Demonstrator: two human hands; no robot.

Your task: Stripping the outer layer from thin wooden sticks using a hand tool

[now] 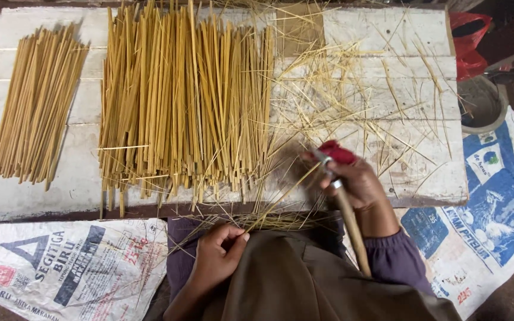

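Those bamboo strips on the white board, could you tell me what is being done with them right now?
A person sits at a white wooden board. The right hand grips a long wooden-handled knife with a red-wrapped thumb; the left hand pinches one thin yellow bamboo strip running between the hands. A large pile of split bamboo strips lies ahead, a smaller tidy bundle lies to the left, and thin shavings litter the right.

Soft, even daylight brightens the white-painted plank tabletop [388,35]; shadows stay faint, corners fall dim, and the edges bow slightly.
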